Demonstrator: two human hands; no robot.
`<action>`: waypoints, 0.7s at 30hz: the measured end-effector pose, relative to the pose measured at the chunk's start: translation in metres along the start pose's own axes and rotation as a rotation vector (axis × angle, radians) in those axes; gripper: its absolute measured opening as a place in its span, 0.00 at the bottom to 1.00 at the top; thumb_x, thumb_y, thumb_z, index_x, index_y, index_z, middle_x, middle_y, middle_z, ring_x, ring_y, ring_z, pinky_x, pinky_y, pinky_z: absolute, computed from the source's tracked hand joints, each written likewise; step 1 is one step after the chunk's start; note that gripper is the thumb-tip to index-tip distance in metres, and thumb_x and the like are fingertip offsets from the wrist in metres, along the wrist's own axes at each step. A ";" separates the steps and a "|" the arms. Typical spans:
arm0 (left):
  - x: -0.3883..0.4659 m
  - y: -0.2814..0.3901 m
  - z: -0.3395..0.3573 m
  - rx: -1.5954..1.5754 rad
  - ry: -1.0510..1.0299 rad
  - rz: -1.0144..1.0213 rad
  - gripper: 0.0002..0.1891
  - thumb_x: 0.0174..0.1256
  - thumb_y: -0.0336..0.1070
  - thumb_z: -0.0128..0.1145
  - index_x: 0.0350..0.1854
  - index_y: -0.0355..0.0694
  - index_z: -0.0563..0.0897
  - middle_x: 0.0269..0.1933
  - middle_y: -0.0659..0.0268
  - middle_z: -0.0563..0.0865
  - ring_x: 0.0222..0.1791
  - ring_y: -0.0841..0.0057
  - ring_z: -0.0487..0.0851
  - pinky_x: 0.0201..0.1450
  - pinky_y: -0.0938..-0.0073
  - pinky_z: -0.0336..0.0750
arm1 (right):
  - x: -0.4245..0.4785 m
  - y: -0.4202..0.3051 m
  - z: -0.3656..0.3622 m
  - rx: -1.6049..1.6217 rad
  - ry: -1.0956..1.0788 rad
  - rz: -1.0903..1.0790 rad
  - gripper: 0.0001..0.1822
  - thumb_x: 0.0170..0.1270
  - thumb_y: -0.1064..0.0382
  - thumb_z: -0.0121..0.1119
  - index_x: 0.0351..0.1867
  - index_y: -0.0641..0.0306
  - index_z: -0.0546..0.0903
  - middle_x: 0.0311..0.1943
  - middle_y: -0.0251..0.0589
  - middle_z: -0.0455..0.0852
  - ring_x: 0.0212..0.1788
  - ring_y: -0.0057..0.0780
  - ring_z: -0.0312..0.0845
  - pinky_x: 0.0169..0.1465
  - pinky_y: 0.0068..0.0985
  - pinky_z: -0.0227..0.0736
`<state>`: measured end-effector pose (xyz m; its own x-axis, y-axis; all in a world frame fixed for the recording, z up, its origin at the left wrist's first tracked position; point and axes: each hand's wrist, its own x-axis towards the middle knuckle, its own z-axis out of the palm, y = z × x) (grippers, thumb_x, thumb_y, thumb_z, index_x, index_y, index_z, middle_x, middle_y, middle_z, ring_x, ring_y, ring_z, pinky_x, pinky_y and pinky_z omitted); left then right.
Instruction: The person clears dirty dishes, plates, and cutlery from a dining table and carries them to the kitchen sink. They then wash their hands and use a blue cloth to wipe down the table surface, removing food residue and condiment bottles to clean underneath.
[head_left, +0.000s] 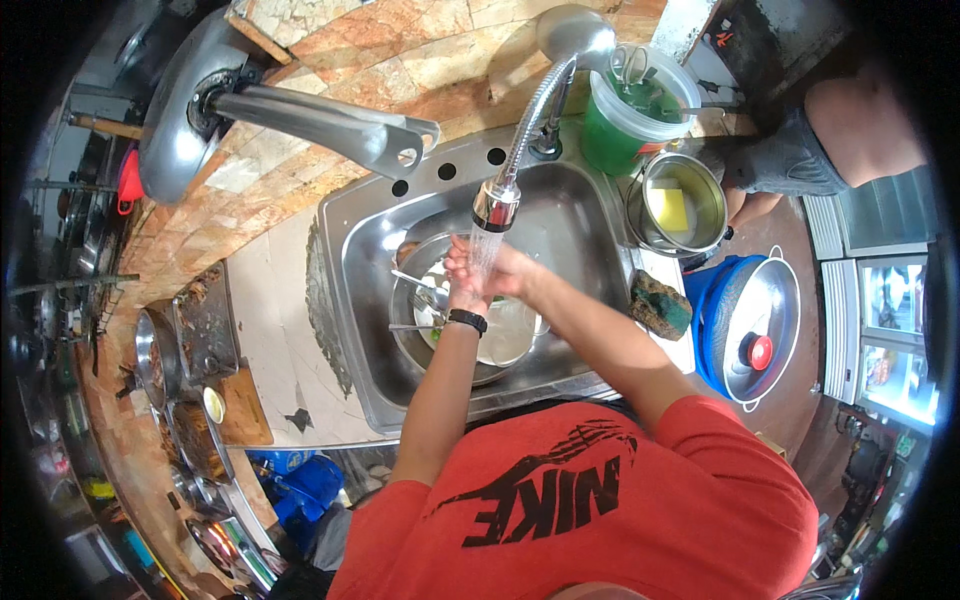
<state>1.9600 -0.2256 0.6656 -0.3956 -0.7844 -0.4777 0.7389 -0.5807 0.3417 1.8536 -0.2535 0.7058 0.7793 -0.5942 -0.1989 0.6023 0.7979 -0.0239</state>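
Note:
My left hand (466, 285), with a dark band on its wrist, and my right hand (511, 271) touch and overlap under running water. The water falls from the metal head of a flexible-neck faucet (496, 204). No object shows in either hand; the overlap and the spray hide how the fingers lie. Below them, a round metal basin (402, 351) stands in the stainless-steel sink (585, 217). Inside it are pale dishes (510, 334), a spoon (420, 282) and other cutlery, with some green scraps.
Right of the sink stand a green-filled plastic tub (619, 142) with utensils, a metal pot (679, 232) holding a yellow sponge (667, 209), and a worn scouring sponge (660, 306). A pan's long handle (322, 124) juts over the upper left. Another person's leg (784, 161) is at right.

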 end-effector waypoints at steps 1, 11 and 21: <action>-0.002 0.000 -0.004 0.010 -0.034 -0.003 0.11 0.68 0.41 0.55 0.43 0.39 0.81 0.39 0.62 0.86 0.34 0.72 0.84 0.36 0.71 0.80 | -0.014 -0.006 0.005 -0.089 0.083 0.070 0.13 0.70 0.54 0.54 0.37 0.61 0.81 0.34 0.46 0.85 0.34 0.31 0.80 0.36 0.22 0.76; 0.038 -0.015 -0.036 -0.050 0.191 -0.151 0.14 0.69 0.44 0.53 0.46 0.39 0.81 0.42 0.62 0.86 0.45 0.66 0.83 0.53 0.63 0.76 | -0.064 -0.155 0.014 -1.580 0.876 0.202 0.23 0.72 0.53 0.48 0.28 0.70 0.84 0.22 0.48 0.86 0.22 0.36 0.84 0.24 0.40 0.79; -0.002 -0.001 0.014 0.316 0.176 -0.104 0.19 0.72 0.47 0.49 0.55 0.39 0.76 0.47 0.60 0.84 0.53 0.63 0.81 0.59 0.55 0.73 | -0.019 -0.225 0.062 -2.811 0.598 -0.789 0.10 0.57 0.62 0.56 0.26 0.67 0.84 0.28 0.54 0.85 0.33 0.49 0.84 0.40 0.41 0.78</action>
<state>1.9527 -0.2268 0.6780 -0.3395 -0.6838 -0.6458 0.4843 -0.7157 0.5032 1.7140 -0.4284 0.7762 0.4369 -0.8447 0.3092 -0.8505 -0.4998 -0.1635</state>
